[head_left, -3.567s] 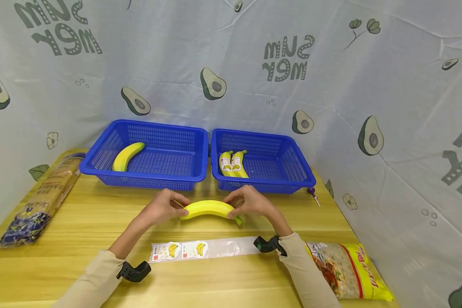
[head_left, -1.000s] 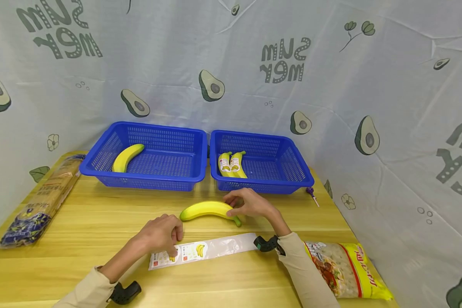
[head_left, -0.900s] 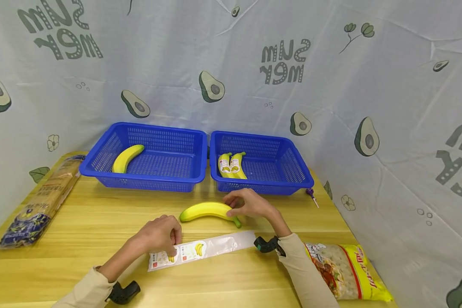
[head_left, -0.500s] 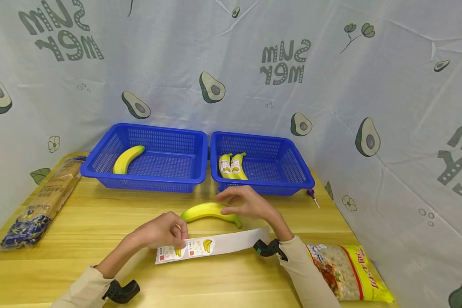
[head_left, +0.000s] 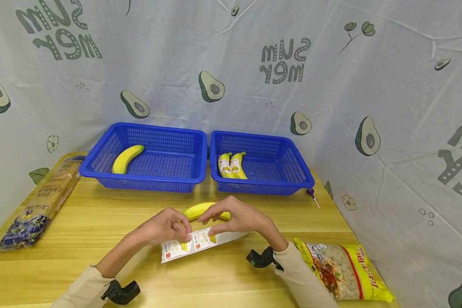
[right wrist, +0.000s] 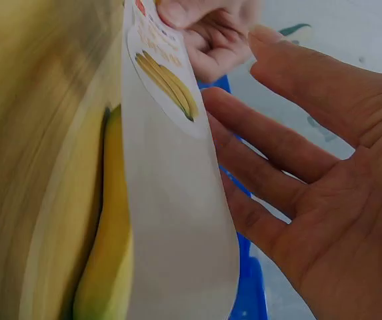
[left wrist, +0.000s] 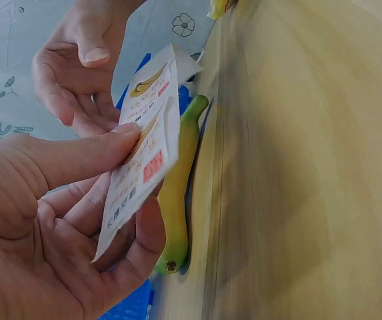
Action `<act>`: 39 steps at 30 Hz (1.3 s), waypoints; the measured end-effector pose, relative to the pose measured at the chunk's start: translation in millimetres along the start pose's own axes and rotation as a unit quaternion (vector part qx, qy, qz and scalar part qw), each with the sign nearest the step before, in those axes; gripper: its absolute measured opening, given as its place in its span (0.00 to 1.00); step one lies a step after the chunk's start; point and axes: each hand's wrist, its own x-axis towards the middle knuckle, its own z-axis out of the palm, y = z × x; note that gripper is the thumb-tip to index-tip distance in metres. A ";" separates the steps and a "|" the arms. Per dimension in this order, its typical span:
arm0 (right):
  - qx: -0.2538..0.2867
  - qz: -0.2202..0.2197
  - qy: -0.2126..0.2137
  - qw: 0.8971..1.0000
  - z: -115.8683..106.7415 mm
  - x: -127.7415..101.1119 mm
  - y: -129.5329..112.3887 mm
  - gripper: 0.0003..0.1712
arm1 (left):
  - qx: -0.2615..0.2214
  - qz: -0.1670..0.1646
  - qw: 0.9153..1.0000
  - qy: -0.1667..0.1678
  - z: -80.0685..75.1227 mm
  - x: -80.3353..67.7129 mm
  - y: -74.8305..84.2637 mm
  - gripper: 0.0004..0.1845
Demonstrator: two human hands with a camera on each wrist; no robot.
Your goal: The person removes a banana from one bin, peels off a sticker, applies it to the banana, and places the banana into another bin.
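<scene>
My left hand (head_left: 163, 226) pinches a strip of banana stickers (head_left: 201, 239) between thumb and fingers near its left end, raised above the table. Two printed labels show on the strip (left wrist: 147, 113), and the rest of its backing is bare. My right hand (head_left: 238, 217) is beside the strip, thumb and fingers spread. In the right wrist view its fingers (right wrist: 264, 140) reach behind the strip's edge, with the thumb apart from it. A yellow banana (head_left: 196, 210) with green ends lies on the table just behind, partly hidden by my right hand.
A blue basket (head_left: 146, 176) at the back left holds one plain banana (head_left: 127, 159). The blue basket (head_left: 262, 185) beside it holds two labelled bananas (head_left: 236, 164). A noodle pack (head_left: 42, 201) lies left, a yellow food bag (head_left: 342, 271) right, and a lollipop (head_left: 312, 196) beyond.
Both hands held the banana at first. My left hand left it, picked up the sticker strip and lifted it. My right hand then released the banana and moved left to the strip.
</scene>
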 end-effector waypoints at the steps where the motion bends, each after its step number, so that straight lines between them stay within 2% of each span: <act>1: 0.000 0.001 -0.006 1.000 1.7 1.3 -1.2 0.20 | -0.003 0.003 1.000 0.000 0.1 0.2 0.1 0.03; 6: -0.002 0.006 -0.018 1.000 10.1 5.9 -3.5 0.18 | -0.029 0.019 0.999 0.003 1.3 2.7 0.6 0.06; 11: -0.013 0.005 -0.007 1.000 15.6 7.6 -1.0 0.17 | -0.042 0.021 0.999 0.007 3.8 5.5 2.5 0.07; 16: -0.013 -0.002 -0.003 1.000 16.7 8.5 1.4 0.14 | -0.033 0.025 0.999 0.003 4.8 6.6 3.2 0.05; 24: -0.014 0.006 0.000 1.000 16.9 8.8 1.6 0.10 | 0.006 0.038 0.999 -0.025 5.1 7.0 -0.4 0.06; 34: -0.020 0.013 -0.004 1.000 16.6 8.0 4.7 0.06 | -0.008 0.041 0.999 -0.036 3.8 6.2 -2.0 0.06; 39: -0.022 0.032 -0.001 0.999 16.3 7.3 3.6 0.03 | -0.008 0.040 0.999 -0.034 4.4 6.6 -2.5 0.06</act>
